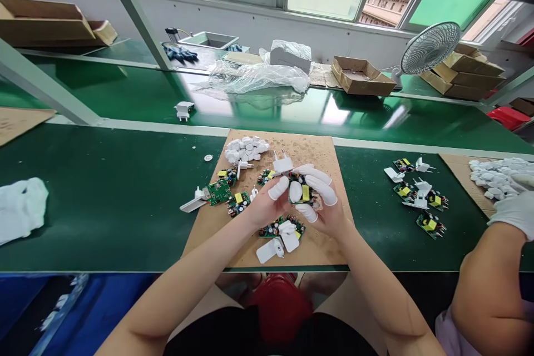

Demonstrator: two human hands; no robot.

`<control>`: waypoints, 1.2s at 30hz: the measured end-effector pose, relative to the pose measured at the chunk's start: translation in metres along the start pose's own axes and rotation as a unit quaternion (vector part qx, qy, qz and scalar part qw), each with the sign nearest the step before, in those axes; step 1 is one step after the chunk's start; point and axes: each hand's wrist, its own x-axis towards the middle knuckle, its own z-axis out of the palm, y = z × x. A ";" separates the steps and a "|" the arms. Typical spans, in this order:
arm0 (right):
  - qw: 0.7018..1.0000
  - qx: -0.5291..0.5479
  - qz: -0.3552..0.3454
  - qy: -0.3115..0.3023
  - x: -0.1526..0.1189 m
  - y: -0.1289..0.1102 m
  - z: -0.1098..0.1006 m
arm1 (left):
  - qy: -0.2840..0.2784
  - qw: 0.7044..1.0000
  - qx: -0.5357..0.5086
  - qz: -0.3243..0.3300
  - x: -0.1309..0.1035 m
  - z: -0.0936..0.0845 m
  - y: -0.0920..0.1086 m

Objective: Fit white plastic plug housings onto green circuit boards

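Between my two hands a green circuit board (pixel 306 193) with a yellow transformer is held up over the cardboard sheet (pixel 321 150). A white round piece (pixel 296 192) lies against the board's face. My left hand (pixel 271 197), white cots on some fingertips, pinches the board's left side. White-covered fingers of my right hand (pixel 323 200) curl round its right side. A white plug part with two pins (pixel 282 163) stands just above my fingers. Below my hands are a further circuit board (pixel 271 230) and white plug covers (pixel 289 235); more boards (pixel 219 193) lie to the left.
A pile of white pieces (pixel 247 149) sits at the sheet's back left. To the right, several boards (pixel 429 224) lie near a co-worker's gloved hand (pixel 515 214) and another white pile (pixel 496 175). A white glove (pixel 23 208) is at far left; a metal rail (pixel 167 127) crosses behind.
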 end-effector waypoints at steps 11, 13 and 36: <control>0.992 0.100 0.073 -0.001 0.009 -0.008 -0.007 | 0.045 0.998 -0.024 0.027 0.006 0.005 -0.009; 0.986 0.115 0.116 0.020 0.008 -0.012 -0.006 | 0.071 0.997 -0.015 0.025 0.008 0.005 -0.012; 0.998 0.017 0.053 -0.027 -0.007 0.003 0.001 | 0.073 0.997 -0.014 0.010 0.004 0.005 -0.008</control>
